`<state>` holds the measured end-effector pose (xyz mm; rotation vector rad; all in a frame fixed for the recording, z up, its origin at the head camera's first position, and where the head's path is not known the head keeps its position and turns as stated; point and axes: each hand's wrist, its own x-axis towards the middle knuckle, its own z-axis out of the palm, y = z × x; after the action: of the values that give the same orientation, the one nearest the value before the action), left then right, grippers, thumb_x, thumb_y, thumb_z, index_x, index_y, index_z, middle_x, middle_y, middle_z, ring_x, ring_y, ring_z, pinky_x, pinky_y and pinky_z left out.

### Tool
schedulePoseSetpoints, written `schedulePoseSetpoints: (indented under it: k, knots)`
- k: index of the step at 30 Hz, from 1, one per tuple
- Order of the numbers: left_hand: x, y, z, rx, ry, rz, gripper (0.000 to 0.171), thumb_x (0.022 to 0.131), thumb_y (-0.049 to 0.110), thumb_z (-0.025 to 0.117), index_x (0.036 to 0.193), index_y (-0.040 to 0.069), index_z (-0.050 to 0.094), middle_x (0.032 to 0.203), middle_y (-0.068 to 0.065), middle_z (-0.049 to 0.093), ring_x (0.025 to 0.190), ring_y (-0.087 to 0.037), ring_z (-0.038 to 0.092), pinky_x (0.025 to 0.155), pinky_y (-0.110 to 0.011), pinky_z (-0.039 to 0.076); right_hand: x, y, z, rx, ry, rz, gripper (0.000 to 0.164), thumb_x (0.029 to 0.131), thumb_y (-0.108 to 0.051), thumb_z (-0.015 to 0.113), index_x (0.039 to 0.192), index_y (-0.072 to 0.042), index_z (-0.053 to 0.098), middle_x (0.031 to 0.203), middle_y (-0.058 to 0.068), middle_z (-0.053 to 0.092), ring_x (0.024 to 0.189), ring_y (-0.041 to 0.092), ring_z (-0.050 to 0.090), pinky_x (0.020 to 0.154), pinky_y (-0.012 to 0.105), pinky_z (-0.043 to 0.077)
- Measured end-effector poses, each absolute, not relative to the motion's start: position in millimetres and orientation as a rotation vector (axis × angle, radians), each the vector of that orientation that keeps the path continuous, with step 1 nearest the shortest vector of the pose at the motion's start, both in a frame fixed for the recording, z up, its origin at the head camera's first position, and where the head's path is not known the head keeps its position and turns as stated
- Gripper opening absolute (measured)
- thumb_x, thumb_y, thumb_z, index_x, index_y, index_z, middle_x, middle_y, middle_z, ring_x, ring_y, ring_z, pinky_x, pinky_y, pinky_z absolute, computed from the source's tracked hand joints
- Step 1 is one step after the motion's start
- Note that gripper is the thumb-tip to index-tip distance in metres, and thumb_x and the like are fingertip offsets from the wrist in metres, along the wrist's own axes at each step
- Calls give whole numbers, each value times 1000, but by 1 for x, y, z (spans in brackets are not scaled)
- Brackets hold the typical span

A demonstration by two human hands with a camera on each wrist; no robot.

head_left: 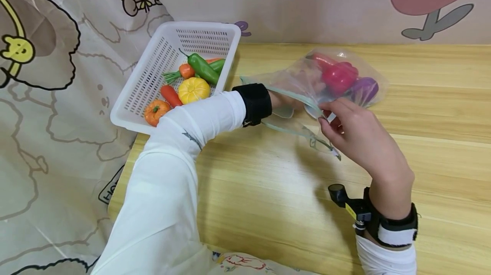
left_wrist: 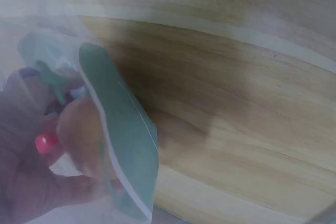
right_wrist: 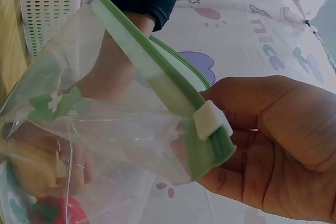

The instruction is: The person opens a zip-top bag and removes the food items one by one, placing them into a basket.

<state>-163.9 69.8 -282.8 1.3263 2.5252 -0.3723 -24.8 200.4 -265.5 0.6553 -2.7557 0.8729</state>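
A clear zip bag (head_left: 285,74) with a green-edged mouth lies on its side on the table, mouth toward me. In its far end show a pinkish-red pepper (head_left: 339,78) and a purple eggplant (head_left: 364,89). My left hand (head_left: 304,76) is inside the bag up to the wrist, blurred by the plastic, beside the pepper. A rounded tan shape (right_wrist: 34,169) shows near its fingers in the right wrist view; I cannot tell whether they hold it. My right hand (head_left: 354,128) pinches the green zip edge (right_wrist: 157,66) at the corner with the white slider (right_wrist: 211,120).
A white perforated basket (head_left: 140,70) stands at the left, under part of my left sleeve. In it lie a green pepper (head_left: 203,68), a yellow pumpkin (head_left: 193,90), an orange pumpkin (head_left: 156,112) and carrots. A printed cloth (head_left: 307,10) hangs behind the wooden table (head_left: 261,198).
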Motion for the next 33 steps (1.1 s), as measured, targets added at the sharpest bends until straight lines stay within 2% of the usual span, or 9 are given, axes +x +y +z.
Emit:
schedulePoseSetpoints:
  k: [2, 4, 9, 14, 17, 20, 25, 30, 33]
  knots:
    - [-163, 69, -282, 1326, 2529, -377, 29, 96, 31, 31, 115, 19, 49, 112, 1, 48, 90, -14, 48, 77, -22, 42, -25, 200, -265, 659, -2751, 876, 21, 81, 1, 63, 101, 1, 60, 89, 12, 63, 68, 21, 64, 58, 36, 52]
    - [-161, 69, -281, 1337, 2516, -420, 29, 96, 31, 30, 113, 19, 50, 111, 1, 48, 85, -14, 47, 73, -23, 41, -25, 200, -265, 662, -2746, 877, 20, 81, 1, 63, 101, 1, 60, 88, 12, 63, 67, 21, 64, 58, 35, 53]
    - [-155, 74, -276, 1264, 2415, -592, 31, 92, 33, 34, 115, 22, 51, 121, 0, 49, 100, -16, 48, 90, -30, 41, -25, 200, -265, 662, -2748, 877, 19, 81, 1, 62, 100, 2, 60, 89, 12, 64, 67, 21, 64, 58, 35, 53]
    - [-147, 76, -277, 1125, 2406, -588, 42, 84, 43, 54, 123, 30, 49, 137, 4, 46, 127, -17, 36, 112, -40, 20, -24, 201, -265, 657, -2753, 869, 19, 81, 0, 62, 100, 1, 60, 90, 13, 63, 68, 21, 64, 60, 37, 52]
    - [-144, 77, -281, 1180, 2318, -647, 55, 80, 39, 61, 130, 27, 44, 143, 1, 39, 130, -17, 32, 113, -38, 19, -24, 202, -265, 652, -2761, 864, 19, 81, 0, 61, 100, 0, 59, 91, 12, 63, 68, 21, 64, 61, 38, 52]
    - [-144, 78, -287, 1212, 2197, -632, 46, 85, 30, 56, 129, 20, 44, 133, 0, 45, 118, -14, 40, 104, -29, 31, -24, 202, -265, 654, -2763, 861, 19, 82, -1, 62, 101, 0, 60, 91, 13, 63, 69, 21, 64, 61, 39, 52]
    - [-145, 71, -294, 1081, 2071, -394, 54, 90, 17, 49, 141, 16, 27, 137, 0, 40, 116, -9, 39, 99, -22, 34, -24, 203, -265, 652, -2765, 863, 20, 82, -1, 62, 101, 1, 60, 91, 14, 64, 69, 22, 63, 60, 38, 52]
    - [-147, 61, -290, 958, 2019, -249, 78, 91, 12, 46, 151, 24, -3, 156, 7, 14, 125, -4, 29, 101, -21, 30, -24, 204, -264, 641, -2774, 865, 22, 82, -2, 63, 103, 2, 61, 91, 13, 64, 69, 21, 63, 59, 34, 52]
    - [-147, 54, -285, 939, 2001, -208, 82, 90, 10, 46, 150, 26, -7, 157, 9, 9, 124, -6, 29, 96, -22, 32, -24, 204, -264, 637, -2780, 873, 23, 82, -2, 64, 104, 2, 61, 91, 13, 64, 69, 21, 64, 58, 30, 52]
